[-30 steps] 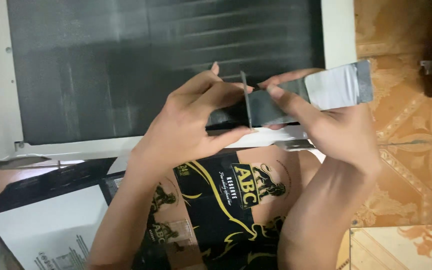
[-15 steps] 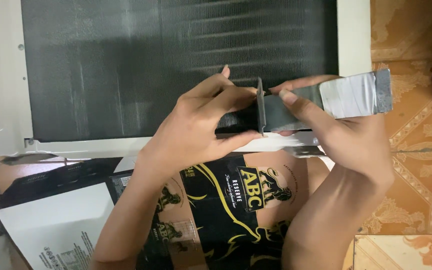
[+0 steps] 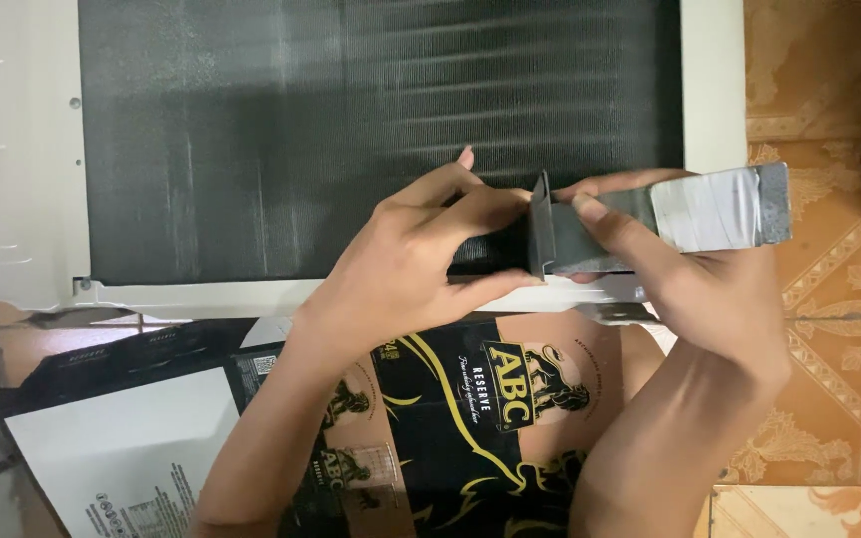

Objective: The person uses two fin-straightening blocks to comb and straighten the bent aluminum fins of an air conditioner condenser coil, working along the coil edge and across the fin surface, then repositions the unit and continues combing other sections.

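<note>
2 hands pinch 1 dark grey strip (image 3: 590, 234), held over the finned panel (image 3: 351, 130) toward its 5 o'clock corner. Left hand (image 3: 421, 264) grips the dark end at 9 o'clock, right hand (image 3: 710, 289) the taped end (image 3: 715, 207) at 3. Judgement: keep thumbs close to the fold, bend slow & even w/o twisting.

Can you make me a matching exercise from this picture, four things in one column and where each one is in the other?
Things:
1. dark finned panel
2. grey tool
3. black and gold cardboard
4. patterned floor tile

Places:
A. right edge of the view
B. held in both hands
C. under the forearms
D. top, in a white frame

Pairs: 1-D, 2-B, 3-C, 4-A
</note>
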